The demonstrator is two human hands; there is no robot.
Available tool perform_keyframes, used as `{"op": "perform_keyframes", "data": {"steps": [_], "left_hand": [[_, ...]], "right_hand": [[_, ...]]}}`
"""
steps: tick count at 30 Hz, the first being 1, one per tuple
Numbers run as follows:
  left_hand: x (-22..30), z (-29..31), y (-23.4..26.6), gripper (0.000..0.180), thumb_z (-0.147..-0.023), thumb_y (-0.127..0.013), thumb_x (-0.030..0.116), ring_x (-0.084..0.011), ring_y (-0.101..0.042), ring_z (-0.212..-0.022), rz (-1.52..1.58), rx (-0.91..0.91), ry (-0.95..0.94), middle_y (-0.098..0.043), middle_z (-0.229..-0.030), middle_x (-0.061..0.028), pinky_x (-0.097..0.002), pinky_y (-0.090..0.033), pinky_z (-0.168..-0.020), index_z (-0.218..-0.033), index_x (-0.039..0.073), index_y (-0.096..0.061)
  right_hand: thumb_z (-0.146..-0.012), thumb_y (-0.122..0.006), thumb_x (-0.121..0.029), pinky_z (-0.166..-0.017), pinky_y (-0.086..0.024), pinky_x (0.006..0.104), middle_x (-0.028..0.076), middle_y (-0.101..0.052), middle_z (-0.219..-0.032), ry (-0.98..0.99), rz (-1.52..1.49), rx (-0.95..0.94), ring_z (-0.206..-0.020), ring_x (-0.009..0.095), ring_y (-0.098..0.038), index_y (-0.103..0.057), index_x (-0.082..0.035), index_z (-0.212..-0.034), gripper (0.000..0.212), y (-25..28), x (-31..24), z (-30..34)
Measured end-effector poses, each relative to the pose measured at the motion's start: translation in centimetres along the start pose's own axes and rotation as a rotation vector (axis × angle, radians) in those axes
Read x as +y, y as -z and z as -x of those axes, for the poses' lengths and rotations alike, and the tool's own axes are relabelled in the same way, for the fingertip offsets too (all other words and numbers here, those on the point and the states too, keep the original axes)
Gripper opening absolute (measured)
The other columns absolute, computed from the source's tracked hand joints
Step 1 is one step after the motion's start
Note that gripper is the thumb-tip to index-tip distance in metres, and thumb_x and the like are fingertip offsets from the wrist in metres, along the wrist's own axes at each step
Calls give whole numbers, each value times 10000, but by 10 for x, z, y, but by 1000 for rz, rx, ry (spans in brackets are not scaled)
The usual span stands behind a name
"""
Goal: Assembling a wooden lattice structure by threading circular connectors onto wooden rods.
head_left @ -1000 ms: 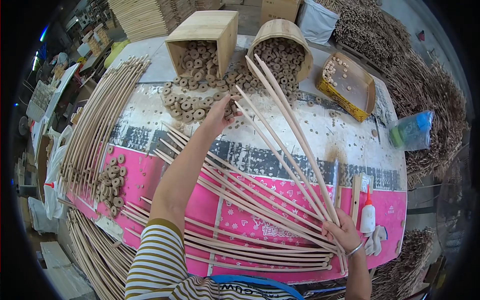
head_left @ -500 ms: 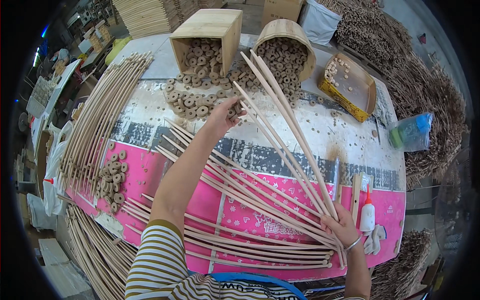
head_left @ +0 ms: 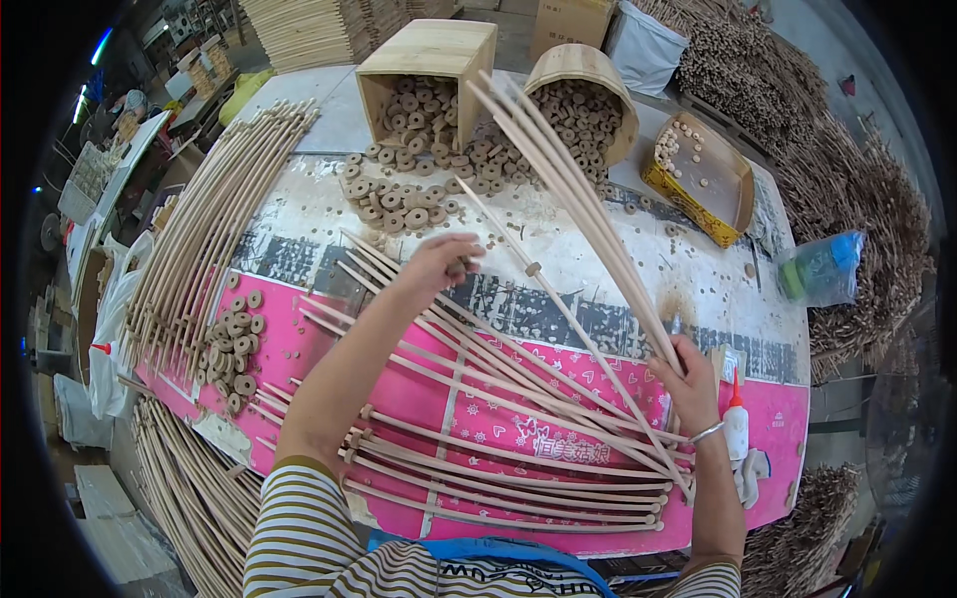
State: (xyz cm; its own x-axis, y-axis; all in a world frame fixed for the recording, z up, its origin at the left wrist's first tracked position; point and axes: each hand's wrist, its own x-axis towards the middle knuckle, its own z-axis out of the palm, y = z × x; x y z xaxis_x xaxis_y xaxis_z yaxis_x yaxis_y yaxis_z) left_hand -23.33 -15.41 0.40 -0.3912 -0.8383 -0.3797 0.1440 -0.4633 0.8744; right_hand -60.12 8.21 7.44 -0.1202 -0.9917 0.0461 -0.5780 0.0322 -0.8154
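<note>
A ring (head_left: pixel 533 269) now sits on one stick (head_left: pixel 571 323); the right hand (head_left: pixel 690 387) clasps several others, while the left hand's (head_left: pixel 435 269) grip cannot be told.

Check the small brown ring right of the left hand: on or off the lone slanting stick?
On: the ring sits partway along the stick, which shows above and below it.
</note>
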Motion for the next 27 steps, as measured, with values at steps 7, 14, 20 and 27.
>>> {"op": "perform_keyframes", "data": {"steps": [7, 14, 20, 27], "left_hand": [[10, -17, 39, 326, -1047, -593, 168, -164, -706, -1062, 284, 25, -208, -705, -1269, -150, -199, -536, -684, -1337, 19, -596], [7, -31, 48, 303, -1081, -557, 273, -78, -638, -812, 315, 102, -226, -735, -1188, -132, -165, -465, -527, -1248, 30, -624], [15, -20, 39, 340, -1096, -522, 335, -55, -553, -740, 279, 41, -239, -736, -1119, -96, -164, -417, -502, -1209, 34, -632], [30, -8, 33, 425, -1084, -544, 404, -38, -503, -731, 90, 9, -217, -678, -997, -10, -155, -345, -499, -1272, 34, -636]], "right_hand": [[-1038, -613, -160, -520, -426, 180, -3, -625, -763, -385, -307, -247, -589, 25, -534, -611, -3, -1219, 241, 11, -39, 39], [-1032, -623, -171, -538, -432, 172, -16, -621, -749, -454, -381, -310, -598, 26, -541, -633, -7, -1256, 278, 7, -35, 65], [-1030, -629, -168, -535, -433, 174, -17, -623, -764, -475, -388, -323, -599, 26, -547, -635, -6, -1248, 272, 7, -23, 68], [-1030, -628, -162, -506, -400, 180, -17, -620, -769, -431, -387, -354, -592, 27, -536, -639, -1, -1228, 256, 8, -16, 65]]}}
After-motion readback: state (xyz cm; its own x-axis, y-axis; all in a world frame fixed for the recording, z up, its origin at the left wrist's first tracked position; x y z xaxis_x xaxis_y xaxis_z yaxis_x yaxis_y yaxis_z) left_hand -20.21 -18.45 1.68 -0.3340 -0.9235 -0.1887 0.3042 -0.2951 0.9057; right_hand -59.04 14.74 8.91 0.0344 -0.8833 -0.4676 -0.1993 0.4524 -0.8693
